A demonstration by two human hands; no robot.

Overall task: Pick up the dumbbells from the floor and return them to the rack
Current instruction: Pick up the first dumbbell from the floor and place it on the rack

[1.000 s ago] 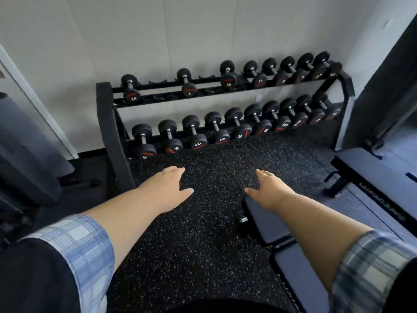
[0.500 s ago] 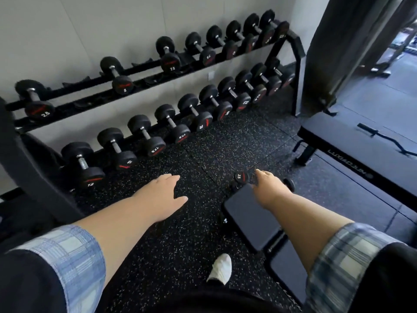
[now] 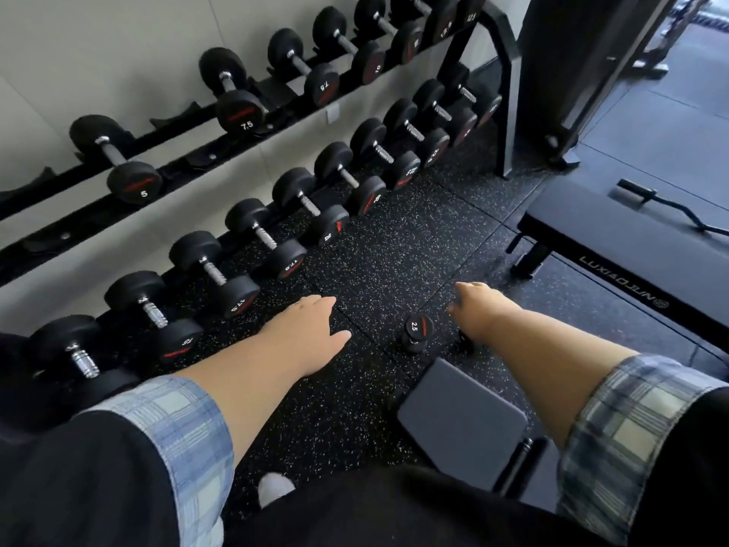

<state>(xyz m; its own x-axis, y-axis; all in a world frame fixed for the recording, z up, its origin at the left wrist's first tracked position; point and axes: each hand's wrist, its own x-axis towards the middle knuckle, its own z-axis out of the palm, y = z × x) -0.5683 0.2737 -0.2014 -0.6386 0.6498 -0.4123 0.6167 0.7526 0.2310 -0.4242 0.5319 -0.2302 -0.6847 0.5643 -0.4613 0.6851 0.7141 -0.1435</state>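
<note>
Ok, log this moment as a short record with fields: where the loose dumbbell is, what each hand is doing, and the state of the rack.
loose dumbbell: 2.5 dumbbell on the speckled floor, beside the grey pad
right hand: over the floor next to that dumbbell, nothing visibly gripped
left hand: open, flat, empty
rack: two tiers, empty cradles on the upper tier near the 5 dumbbell
bench: at right
</note>
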